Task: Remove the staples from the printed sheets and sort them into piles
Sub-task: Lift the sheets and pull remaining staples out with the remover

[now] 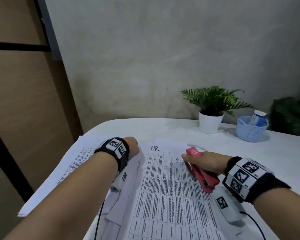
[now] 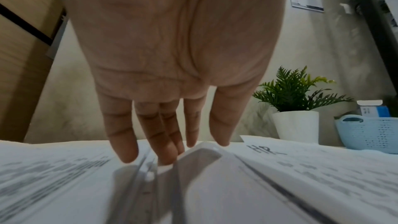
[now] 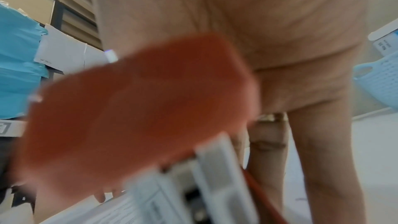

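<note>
— Fingers of the right hand (image 1: 203, 161) wrap the red metal-jawed stapler (image 1: 200, 172), held over the printed table sheet marked HR (image 1: 164, 184).
— And the left hand (image 2: 170, 67)?
— Its straight fingertips (image 2: 127, 151) press a curled white page corner (image 2: 202, 152).

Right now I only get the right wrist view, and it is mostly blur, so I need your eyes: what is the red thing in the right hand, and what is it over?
Observer: It is a red stapler, gripped by the right hand over the printed sheet marked HR.
Operator: Where is the left hand?
Observer: The left hand is on the papers to the left, with straight fingertips pressing beside a curled-up sheet corner.
Operator: What is behind the sheets?
Observer: A potted plant stands by the wall, left of the blue basket.
</note>
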Demonstrator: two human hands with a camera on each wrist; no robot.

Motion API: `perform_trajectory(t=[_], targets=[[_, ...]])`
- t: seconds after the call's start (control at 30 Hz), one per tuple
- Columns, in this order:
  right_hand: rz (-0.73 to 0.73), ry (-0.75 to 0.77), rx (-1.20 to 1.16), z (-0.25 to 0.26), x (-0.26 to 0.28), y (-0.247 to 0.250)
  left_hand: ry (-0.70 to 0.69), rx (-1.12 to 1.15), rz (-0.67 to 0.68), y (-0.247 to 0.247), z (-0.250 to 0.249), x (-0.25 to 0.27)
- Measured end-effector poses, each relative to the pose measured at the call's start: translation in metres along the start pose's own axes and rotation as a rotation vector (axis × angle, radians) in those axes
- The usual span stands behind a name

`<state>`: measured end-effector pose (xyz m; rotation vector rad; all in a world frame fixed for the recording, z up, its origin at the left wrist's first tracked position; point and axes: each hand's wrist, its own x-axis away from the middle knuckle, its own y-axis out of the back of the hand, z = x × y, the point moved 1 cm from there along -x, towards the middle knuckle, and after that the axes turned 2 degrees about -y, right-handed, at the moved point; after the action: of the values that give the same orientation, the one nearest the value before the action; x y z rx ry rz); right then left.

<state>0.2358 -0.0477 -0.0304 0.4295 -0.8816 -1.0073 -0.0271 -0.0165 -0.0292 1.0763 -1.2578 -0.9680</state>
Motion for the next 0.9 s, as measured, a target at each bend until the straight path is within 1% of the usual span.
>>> perform_trajectory(t=[0.07, 0.17, 0.37, 0.47, 0.53, 0.6, 0.77, 0.83, 0.9], targets=[[0.015, 0.016, 0.015, -0.003, -0.003, 0.001, 0.018, 0.011, 0.016, 0.001, -0.001, -0.005], [0.02, 0.032, 0.063, -0.004, -0.004, 0.002, 0.007, 0.025, 0.027, 0.004, -0.004, -0.012], [0.017, 0.059, 0.112, -0.004, -0.008, 0.003, -0.011, 0.177, 0.008, 0.007, -0.011, -0.028], [0.043, 0.071, 0.108, -0.006, -0.009, 0.004, 0.005, 0.19, 0.031, 0.011, -0.01, -0.03], [0.058, 0.072, 0.091, -0.006, -0.009, 0.004, 0.006, 0.159, 0.015, 0.013, -0.005, -0.028], [0.055, 0.072, 0.109, -0.006, -0.007, 0.004, -0.01, 0.097, -0.033, 0.016, -0.002, -0.026], [0.085, 0.117, 0.205, -0.001, -0.006, -0.002, -0.129, 0.089, -0.221, 0.025, 0.003, -0.017], [0.103, 0.122, 0.211, 0.003, -0.007, -0.004, -0.14, 0.096, -0.281, 0.028, 0.006, -0.013], [0.113, 0.124, 0.204, 0.005, -0.007, -0.005, -0.138, 0.111, -0.312, 0.026, 0.009, -0.012]])
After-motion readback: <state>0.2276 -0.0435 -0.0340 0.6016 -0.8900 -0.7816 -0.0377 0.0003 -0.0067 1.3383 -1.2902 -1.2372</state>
